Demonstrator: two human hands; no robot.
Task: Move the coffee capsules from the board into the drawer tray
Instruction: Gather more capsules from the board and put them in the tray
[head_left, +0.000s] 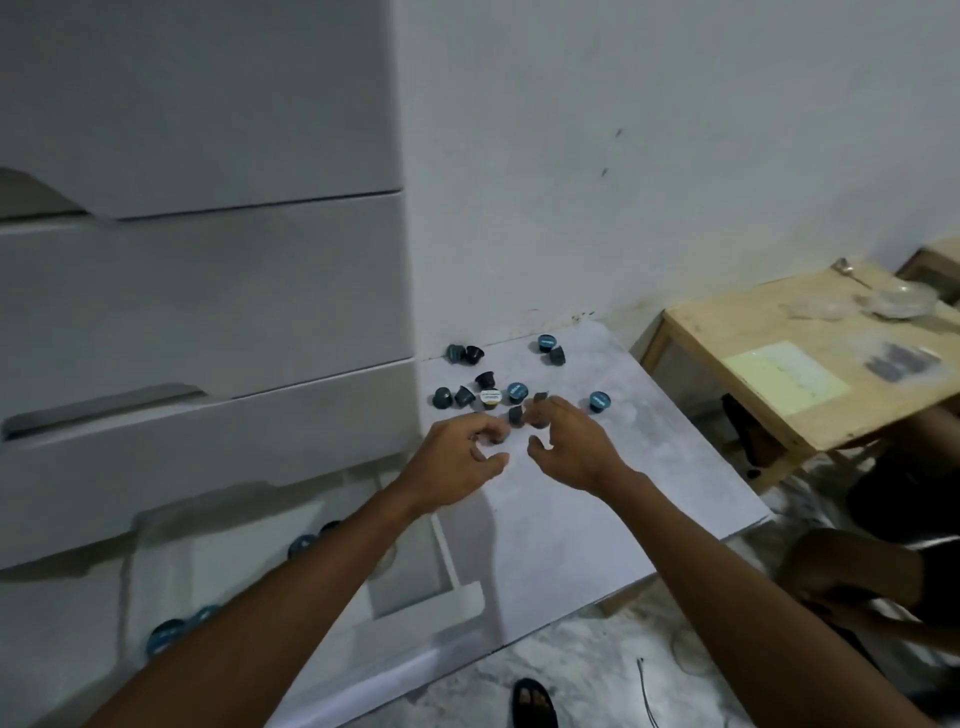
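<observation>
Several dark and blue-lidded coffee capsules (516, 392) lie scattered on the far part of the white board (571, 519). My left hand (457, 462) curls over the board, its index finger and thumb pinching a dark capsule (497, 440). My right hand (569, 444) reaches beside it with curved fingers whose tips touch another dark capsule (537, 420), the thumb held apart. One capsule (516, 415) lies between the two hands. Below my left arm the white drawer tray (453, 566) sits in the open bottom drawer and holds a few blue-lidded capsules (165, 635).
A white drawer unit (208, 291) stands to the left against the wall. A wooden table (769, 374) with paper, a spoon and plastic bags is at right. Another person's arm (852, 577) is at the right edge. A sandalled foot (534, 701) rests on the marbled floor.
</observation>
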